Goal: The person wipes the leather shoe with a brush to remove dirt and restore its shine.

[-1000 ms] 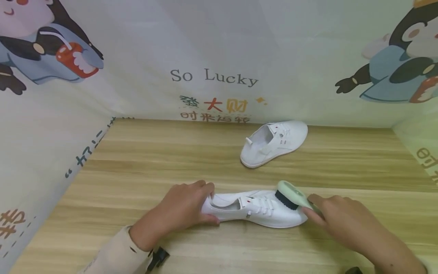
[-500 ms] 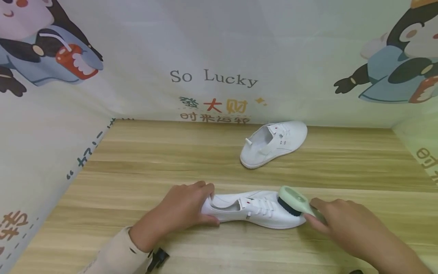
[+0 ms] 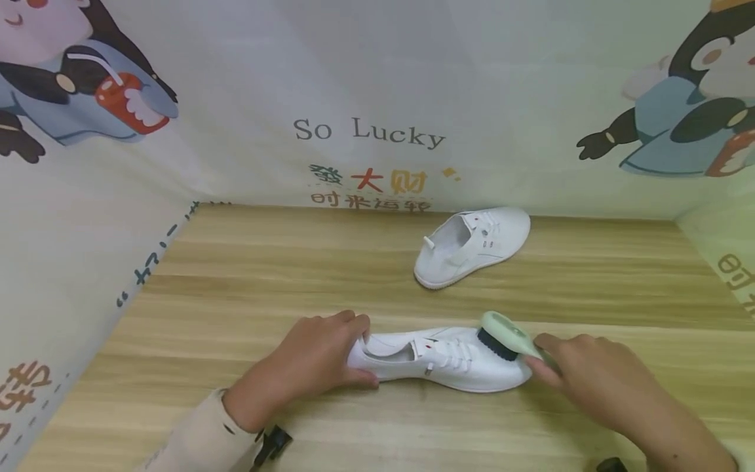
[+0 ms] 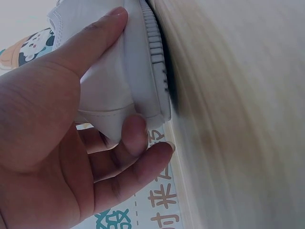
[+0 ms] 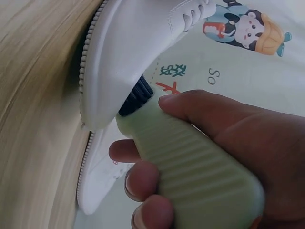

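Note:
A white lace-up sneaker (image 3: 401,364) lies sole down on the wooden surface, toe to the right. My left hand (image 3: 321,351) grips its heel, the thumb (image 4: 102,36) along the near side and the other fingers behind the heel. In my right hand (image 3: 590,373) is a pale green shoe brush (image 3: 506,333), held by its ribbed handle (image 5: 200,171). Its dark bristles (image 3: 495,344) rest on the upper by the toe, in front of the laces. In the right wrist view, the toe partly hides the bristles.
A second white sneaker (image 3: 472,248) stands farther back, near the rear wall, toe pointing right and away. Printed white sheeting (image 3: 377,78) encloses the wood-grain surface (image 3: 265,275) at the back and both sides.
The right hand drew the brush toward the person and the toe tip, then pushed it back up to about its earlier place. The left hand and both sneakers stayed still.

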The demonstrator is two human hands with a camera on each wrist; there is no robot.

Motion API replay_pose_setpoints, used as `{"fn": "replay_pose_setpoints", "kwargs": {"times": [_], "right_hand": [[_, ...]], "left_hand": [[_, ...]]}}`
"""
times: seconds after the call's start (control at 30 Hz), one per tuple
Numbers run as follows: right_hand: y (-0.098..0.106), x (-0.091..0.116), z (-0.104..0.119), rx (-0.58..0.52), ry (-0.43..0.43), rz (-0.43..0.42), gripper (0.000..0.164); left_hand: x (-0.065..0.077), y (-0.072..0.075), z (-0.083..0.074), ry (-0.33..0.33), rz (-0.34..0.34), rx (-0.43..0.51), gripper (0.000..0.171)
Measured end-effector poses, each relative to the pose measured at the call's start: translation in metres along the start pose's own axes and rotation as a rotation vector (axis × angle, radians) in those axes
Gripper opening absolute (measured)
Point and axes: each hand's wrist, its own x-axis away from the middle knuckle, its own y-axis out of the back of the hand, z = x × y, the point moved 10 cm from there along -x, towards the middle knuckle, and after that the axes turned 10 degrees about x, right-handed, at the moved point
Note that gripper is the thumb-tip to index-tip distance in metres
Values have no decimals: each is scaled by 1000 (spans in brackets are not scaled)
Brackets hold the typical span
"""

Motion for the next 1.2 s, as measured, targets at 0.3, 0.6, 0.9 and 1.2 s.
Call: {"fn": "replay_pose_setpoints", "kwargs": {"times": [0.3,0.6,0.9,1.2], "right_hand": [[1,6,1,-37,13,48,28],[1,3,4,-38,31,34,31],[-3,0,-2,-34,4,34,32],[1,5,-2,-43,4,74,26]], "left_hand": [[1,-3,2,8,12,8,57],[1,-3,2,-1,7,10,57],[0,-2,1,-5,8,10,57],[-1,0,2,0,6,7,57]]}}
